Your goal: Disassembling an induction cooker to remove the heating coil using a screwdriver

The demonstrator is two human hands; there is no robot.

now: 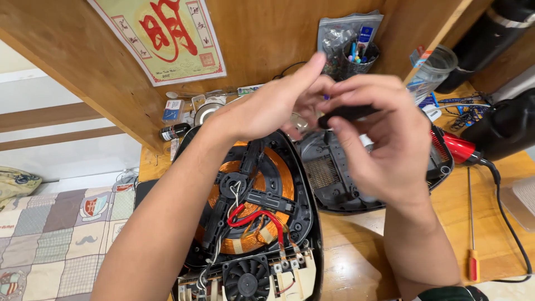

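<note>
pinching a small black part (346,113) between right hand (379,145) and left hand (267,106), up over the open cooker (251,212) to see it well.

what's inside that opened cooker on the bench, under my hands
Inside the opened induction cooker: a copper coil on a black spoked holder, red wires and a small fan. The left hand and forearm cover the coil's upper left.

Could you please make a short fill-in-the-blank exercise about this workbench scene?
1. Both hands together hold a small ___ object above the opened appliance.
2. The round coil under the left hand has the colour of ___.
3. On the wooden table, right of the right hand, lies a thin screwdriver with an ___ handle.

Missing words: black; copper; orange
</note>
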